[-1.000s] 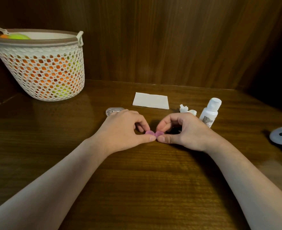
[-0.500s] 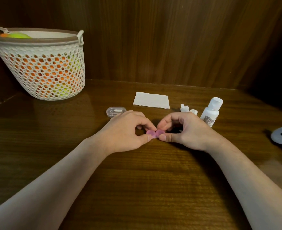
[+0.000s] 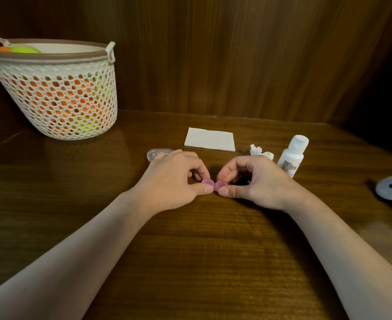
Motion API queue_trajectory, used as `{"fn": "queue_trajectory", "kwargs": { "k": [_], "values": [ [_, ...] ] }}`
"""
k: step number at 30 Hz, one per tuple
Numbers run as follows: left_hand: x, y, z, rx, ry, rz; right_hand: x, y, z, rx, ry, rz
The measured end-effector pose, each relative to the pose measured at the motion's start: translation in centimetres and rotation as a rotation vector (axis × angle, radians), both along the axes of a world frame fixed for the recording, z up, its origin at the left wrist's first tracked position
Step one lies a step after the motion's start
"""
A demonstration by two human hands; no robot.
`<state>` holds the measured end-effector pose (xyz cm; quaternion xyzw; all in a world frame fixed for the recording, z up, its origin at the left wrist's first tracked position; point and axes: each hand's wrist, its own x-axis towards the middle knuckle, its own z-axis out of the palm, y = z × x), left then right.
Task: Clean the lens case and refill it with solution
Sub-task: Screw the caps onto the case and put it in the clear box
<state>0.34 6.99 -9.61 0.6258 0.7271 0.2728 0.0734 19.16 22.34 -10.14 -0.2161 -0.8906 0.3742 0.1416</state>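
Barely anything had shifted: my left hand (image 3: 175, 181) and right hand (image 3: 257, 181) still pinched the pink lens case (image 3: 214, 184) on the bench (image 3: 202, 250). Its caps looked shut, so I judged cleaning hadn't begun.

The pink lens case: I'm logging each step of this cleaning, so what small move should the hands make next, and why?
Probably twist both caps off. The left hand and right hand each pinch one pink cap of the lens case, which looks closed on the table. The solution bottle stands capped and the tissue lies unused, so neither wiping nor refilling can begin before the case is open.
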Motion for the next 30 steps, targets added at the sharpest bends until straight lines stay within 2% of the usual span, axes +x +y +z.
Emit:
{"fn": "queue_trajectory", "kwargs": {
  "k": [12,21,30],
  "values": [
    [-0.3,0.2,-0.6,-0.006,-0.124,-0.052,0.1,0.1,-0.6,-0.023,0.034,-0.004],
    [-0.4,0.3,-1.0,0.014,-0.149,-0.044,0.2,0.3,-0.9,-0.017,0.054,-0.008],
    [-0.7,0.0,-0.9,0.004,0.000,-0.022,0.1,0.0,-1.0,-0.005,0.073,-0.008]
  ]
}}
